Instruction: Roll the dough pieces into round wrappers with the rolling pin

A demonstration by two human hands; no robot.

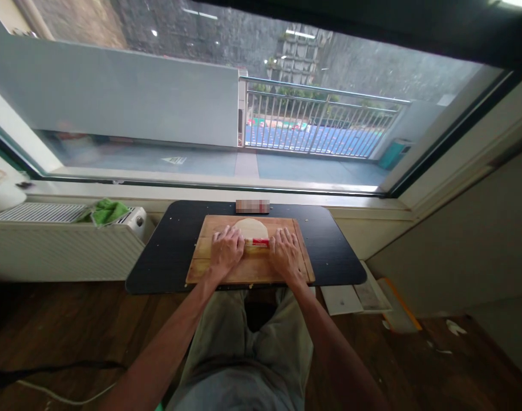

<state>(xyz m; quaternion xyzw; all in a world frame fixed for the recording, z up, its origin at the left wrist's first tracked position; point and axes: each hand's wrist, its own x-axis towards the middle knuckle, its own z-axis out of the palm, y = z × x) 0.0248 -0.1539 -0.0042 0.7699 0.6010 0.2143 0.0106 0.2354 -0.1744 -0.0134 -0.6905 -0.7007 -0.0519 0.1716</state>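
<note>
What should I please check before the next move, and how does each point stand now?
1. Left hand at the rolling pin's left end: ok.
2. Right hand at its right end: ok.
3. Dough within the wooden board's edges, where visible: ok.
4. Black table clean: not ok, pale specks show.
5. Dough evenly thick: cannot tell.
</note>
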